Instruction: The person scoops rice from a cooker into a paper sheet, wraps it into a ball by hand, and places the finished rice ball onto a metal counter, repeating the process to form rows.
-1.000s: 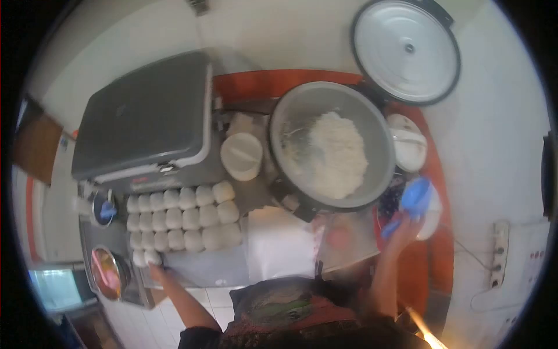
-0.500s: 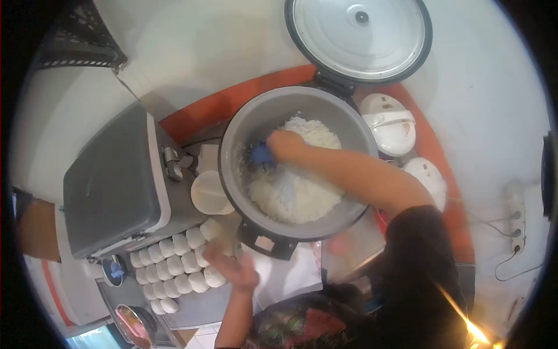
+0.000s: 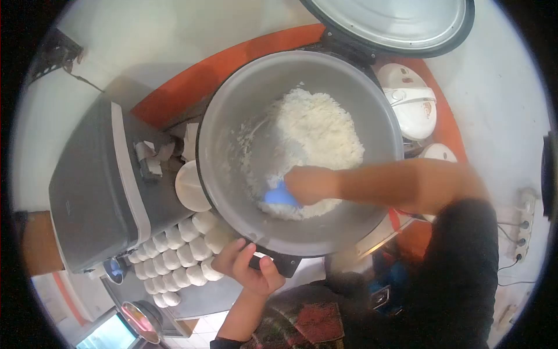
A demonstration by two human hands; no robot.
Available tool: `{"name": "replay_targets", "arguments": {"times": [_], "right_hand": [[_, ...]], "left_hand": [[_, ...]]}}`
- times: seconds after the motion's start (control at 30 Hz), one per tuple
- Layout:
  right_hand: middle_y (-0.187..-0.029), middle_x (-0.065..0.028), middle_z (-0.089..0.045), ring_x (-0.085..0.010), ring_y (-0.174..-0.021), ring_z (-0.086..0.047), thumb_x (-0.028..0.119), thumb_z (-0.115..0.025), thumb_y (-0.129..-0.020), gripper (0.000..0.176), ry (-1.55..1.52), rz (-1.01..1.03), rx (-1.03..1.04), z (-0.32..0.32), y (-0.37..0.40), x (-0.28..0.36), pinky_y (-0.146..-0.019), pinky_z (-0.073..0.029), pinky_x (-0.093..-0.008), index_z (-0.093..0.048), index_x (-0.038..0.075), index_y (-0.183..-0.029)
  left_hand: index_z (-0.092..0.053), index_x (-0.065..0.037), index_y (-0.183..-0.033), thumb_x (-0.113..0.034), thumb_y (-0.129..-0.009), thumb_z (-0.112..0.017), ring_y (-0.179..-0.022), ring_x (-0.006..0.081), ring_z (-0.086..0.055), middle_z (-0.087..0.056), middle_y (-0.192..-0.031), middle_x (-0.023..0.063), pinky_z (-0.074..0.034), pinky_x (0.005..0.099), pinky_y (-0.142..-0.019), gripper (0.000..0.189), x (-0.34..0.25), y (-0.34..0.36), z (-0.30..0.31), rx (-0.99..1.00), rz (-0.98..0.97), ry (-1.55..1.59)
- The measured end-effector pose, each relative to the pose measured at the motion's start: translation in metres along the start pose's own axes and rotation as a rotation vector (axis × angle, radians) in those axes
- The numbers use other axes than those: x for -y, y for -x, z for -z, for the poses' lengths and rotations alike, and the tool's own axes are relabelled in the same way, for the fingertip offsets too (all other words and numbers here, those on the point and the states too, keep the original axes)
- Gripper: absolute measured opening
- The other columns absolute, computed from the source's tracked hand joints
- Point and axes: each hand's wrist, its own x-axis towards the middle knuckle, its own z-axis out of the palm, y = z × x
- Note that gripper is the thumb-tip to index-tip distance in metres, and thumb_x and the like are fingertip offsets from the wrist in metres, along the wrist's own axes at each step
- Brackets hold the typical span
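Observation:
My right hand point(image 3: 312, 185) grips a blue rice paddle point(image 3: 281, 195) inside the large grey rice cooker point(image 3: 224, 174). The paddle's blade rests against the near-left edge of the white cooked rice point(image 3: 325, 128). The rice is heaped toward the far right, with scattered grains on the left wall. My left hand point(image 3: 251, 270) is at the cooker's black front handle point(image 3: 285, 264), with the handle between its bent fingers and thumb. Beside that hand, wrapped white rounded portions point(image 3: 174, 259) lie in rows.
The cooker's lid point(image 3: 395, 26) stands raised at the back. White lidded appliances point(image 3: 410, 107) are on the right. A grey cooler box point(image 3: 93, 186) and a pale round container point(image 3: 192, 186) sit left of the cooker. A power strip point(image 3: 525, 224) hangs at the right wall.
My right hand has drawn the blue paddle nearer through the rice. My left hand has moved from the air onto the front handle. The view has shifted closer to the cooker.

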Motion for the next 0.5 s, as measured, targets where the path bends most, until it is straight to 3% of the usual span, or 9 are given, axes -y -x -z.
{"name": "replay_targets", "arguments": {"times": [0.13, 0.23, 0.33, 0.43, 0.5], "right_hand": [[-0.086, -0.0286, -0.066, -0.0438, -0.086, -0.067, 0.004, -0.06, -0.075, 0.023, -0.268, -0.164, -0.061, 0.009, 0.039, 0.033, -0.075, -0.053, -0.0487, -0.063, -0.007, -0.096], [-0.087, -0.029, -0.066, -0.0449, -0.087, -0.066, 0.005, -0.06, -0.076, 0.021, -0.351, -0.193, -0.387, 0.002, 0.07, 0.062, -0.076, -0.052, -0.0485, -0.061, -0.008, -0.093], [-0.086, -0.0293, -0.065, -0.0434, -0.085, -0.067, 0.007, -0.061, -0.08, 0.023, -0.434, -0.194, -0.44, 0.023, 0.092, 0.087, -0.075, -0.052, -0.047, -0.059, -0.009, -0.096], [-0.078, -0.0221, -0.065, -0.0334, -0.072, -0.067, 0.009, -0.064, -0.083, 0.022, -0.595, -0.233, -0.452, 0.031, 0.091, 0.094, -0.063, -0.051, -0.0426, -0.061, -0.007, -0.098], [-0.07, -0.0159, -0.061, -0.0275, -0.063, -0.063, 0.009, -0.065, -0.084, 0.013, -1.069, -0.249, -0.365, 0.034, 0.085, 0.088, -0.058, -0.05, -0.0398, -0.061, -0.003, -0.086]], "left_hand": [[-0.05, -0.005, -0.118, -0.025, -0.093, -0.051, -0.108, 0.0282, -0.041, -0.046, -0.117, 0.0157, -0.033, 0.0429, -0.097, 0.032, -0.001, 0.0, 0.001, 0.006, -0.007, 0.002], [-0.049, -0.004, -0.118, -0.026, -0.093, -0.051, -0.106, 0.0282, -0.041, -0.045, -0.116, 0.0159, -0.033, 0.0429, -0.097, 0.033, -0.001, 0.0, -0.005, -0.042, -0.007, 0.076], [-0.047, -0.003, -0.118, -0.027, -0.093, -0.052, -0.106, 0.0289, -0.041, -0.044, -0.116, 0.0168, -0.033, 0.0433, -0.097, 0.034, -0.001, -0.001, -0.009, -0.092, -0.029, 0.156], [-0.043, -0.004, -0.118, -0.025, -0.093, -0.054, -0.106, 0.029, -0.041, -0.043, -0.115, 0.0175, -0.033, 0.0439, -0.097, 0.034, 0.004, 0.003, -0.012, -0.149, -0.063, 0.221], [-0.04, -0.005, -0.116, -0.02, -0.091, -0.057, -0.105, 0.0287, -0.041, -0.042, -0.114, 0.018, -0.033, 0.0436, -0.097, 0.034, 0.007, 0.005, -0.011, -0.161, -0.089, 0.268]]}}
